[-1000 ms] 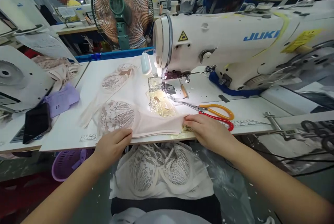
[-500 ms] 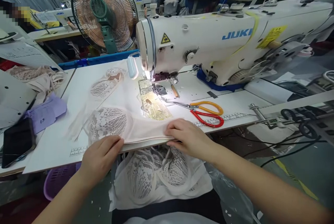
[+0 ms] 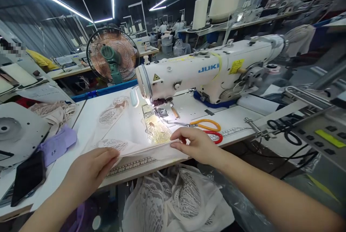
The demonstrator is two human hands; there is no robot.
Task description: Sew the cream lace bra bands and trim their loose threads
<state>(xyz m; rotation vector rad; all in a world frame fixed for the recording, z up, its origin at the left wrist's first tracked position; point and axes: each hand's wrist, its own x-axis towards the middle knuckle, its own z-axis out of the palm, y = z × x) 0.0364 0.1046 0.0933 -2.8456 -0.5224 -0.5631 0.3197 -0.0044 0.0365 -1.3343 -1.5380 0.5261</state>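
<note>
A pale lace bra (image 3: 113,145) lies at the table's front edge, its band stretched between my two hands. My left hand (image 3: 90,165) pinches the band near the lower cup. At the other end, my right hand (image 3: 193,145) grips the band's edge between thumb and fingers. The edge is lifted and taut, and a printed ruler strip shows beneath it. Just beyond my right hand are scissors (image 3: 207,124) with one orange and one red handle. A white sewing machine (image 3: 183,73) stands behind, its needle area lit. Another lace bra (image 3: 173,196) rests on my lap.
On the left are a black phone (image 3: 28,178), a purple paper (image 3: 58,145) marked 15 and a heap of beige fabric (image 3: 55,115). A fan (image 3: 112,55) stands behind the table. Metal bars and a control box (image 3: 321,138) are at the right.
My view has tilted up, showing ceiling lights. My hands have lifted and turned the band's front edge, uncovering the ruler strip; the lower cup is now partly folded out of sight.
</note>
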